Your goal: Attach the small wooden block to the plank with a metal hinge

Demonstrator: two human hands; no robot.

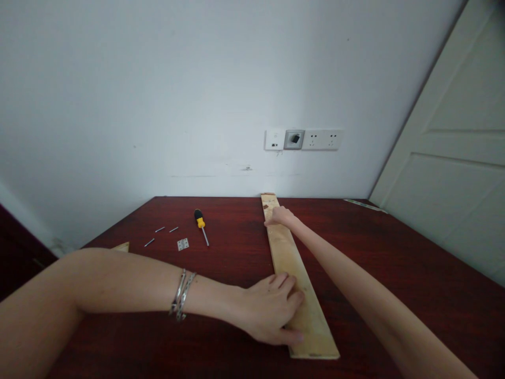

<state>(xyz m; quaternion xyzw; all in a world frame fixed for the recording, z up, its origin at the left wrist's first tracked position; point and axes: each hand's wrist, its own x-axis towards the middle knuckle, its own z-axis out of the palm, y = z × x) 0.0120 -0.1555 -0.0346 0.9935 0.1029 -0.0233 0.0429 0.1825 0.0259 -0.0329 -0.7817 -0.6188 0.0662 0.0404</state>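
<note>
A long, pale wooden board [290, 258] lies on the dark red table, running from near me toward the wall. My left hand [272, 308] rests on the board's near part, its fingers apart and slightly bent over the surface; two silvery bracelets circle that wrist. Farther up, my right hand [279, 216] grips the board across its width, with fingertips at the left edge. Left of the board lie a black-and-yellow screwdriver [200, 221], a small metal hinge [183, 244] and several screws, including one screw [149, 242] nearest my left forearm.
The dark red table [236, 226] meets a white wall with a row of sockets [321, 140]. Another pale piece of wood [123, 247] is mostly hidden behind my left forearm. A thin strip [365, 205] lies at the back right, near a white panelled door [453, 147].
</note>
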